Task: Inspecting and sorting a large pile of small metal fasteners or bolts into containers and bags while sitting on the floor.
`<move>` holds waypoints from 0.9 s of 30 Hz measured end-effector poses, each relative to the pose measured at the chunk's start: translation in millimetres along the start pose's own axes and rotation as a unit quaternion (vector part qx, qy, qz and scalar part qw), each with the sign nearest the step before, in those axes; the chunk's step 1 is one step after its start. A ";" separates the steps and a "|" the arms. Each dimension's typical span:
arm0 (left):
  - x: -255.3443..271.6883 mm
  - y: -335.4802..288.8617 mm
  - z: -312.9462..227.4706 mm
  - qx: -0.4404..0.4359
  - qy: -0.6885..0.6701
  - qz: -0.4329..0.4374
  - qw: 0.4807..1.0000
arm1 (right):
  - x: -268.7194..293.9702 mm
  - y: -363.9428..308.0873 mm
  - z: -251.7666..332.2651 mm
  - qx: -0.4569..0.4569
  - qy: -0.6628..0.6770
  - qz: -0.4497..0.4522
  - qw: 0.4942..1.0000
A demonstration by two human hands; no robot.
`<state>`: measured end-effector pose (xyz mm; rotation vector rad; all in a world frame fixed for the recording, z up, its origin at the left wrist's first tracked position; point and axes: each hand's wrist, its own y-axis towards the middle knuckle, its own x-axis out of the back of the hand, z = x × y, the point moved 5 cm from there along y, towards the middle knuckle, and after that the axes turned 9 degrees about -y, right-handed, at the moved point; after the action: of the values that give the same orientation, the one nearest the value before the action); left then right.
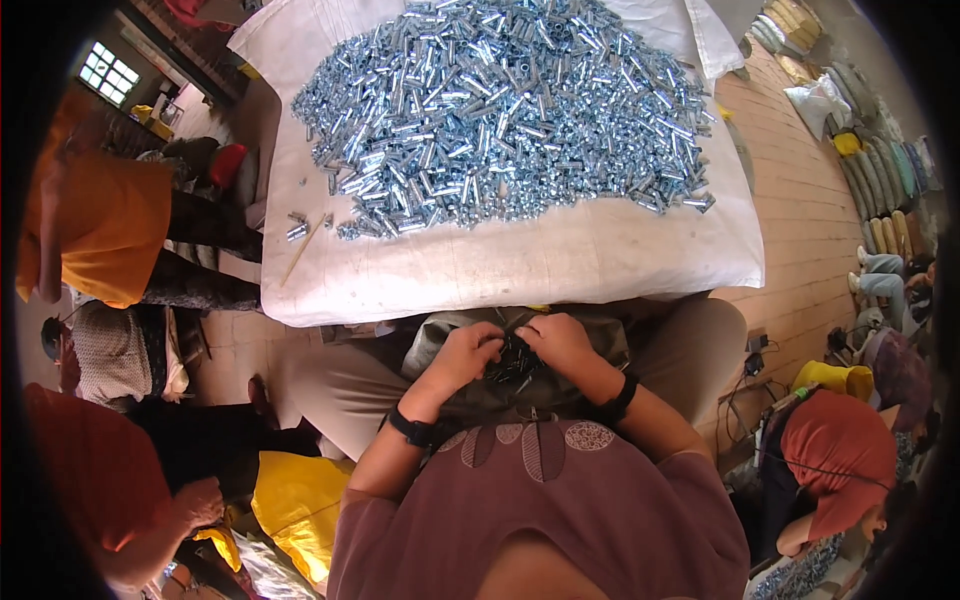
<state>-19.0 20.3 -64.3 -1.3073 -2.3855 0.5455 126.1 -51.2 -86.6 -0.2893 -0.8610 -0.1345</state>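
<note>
My left hand (470,356) and my right hand (556,342) are close together over my lap, the fingers of each bent into a pinch. Whatever sits between the fingertips is too small to make out. Just below them lies a pile of dark, thin pieces like screws or bolts (515,368), in the open mouth of a grey-green sack (428,338) across my thighs. Beyond my hands, a broad heap of shiny silver metal sleeves and small fittings (500,120) covers most of a table draped in white cloth (520,270).
A thin stick (300,255) and a few loose sleeves (297,230) lie at the cloth's left side. People sit or stand on both sides, one in orange (110,225), one in a red top (835,455). Filled sacks (880,175) line the right wall; cables (735,405) lie on the brick floor.
</note>
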 end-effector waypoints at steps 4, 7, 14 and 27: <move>-5.5 34.7 26.2 -0.144 0.090 -0.126 0.977 | -48.1 13.3 -27.1 -0.176 0.268 0.143 0.936; -12.7 48.9 31.6 -0.143 0.267 -0.214 0.929 | -77.2 21.5 -40.8 -0.249 0.431 0.138 0.856; -3.1 72.3 56.4 -0.132 0.111 -0.231 0.957 | -89.8 35.4 -39.3 -0.182 0.483 0.142 0.845; -10.7 55.6 38.4 -0.132 -0.260 -0.170 0.941 | -86.1 75.0 -128.7 0.002 0.091 -0.349 0.933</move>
<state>7.2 32.8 -126.2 -0.8781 -3.1299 0.5278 181.4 -18.9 -246.2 0.0474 -0.7461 -0.8120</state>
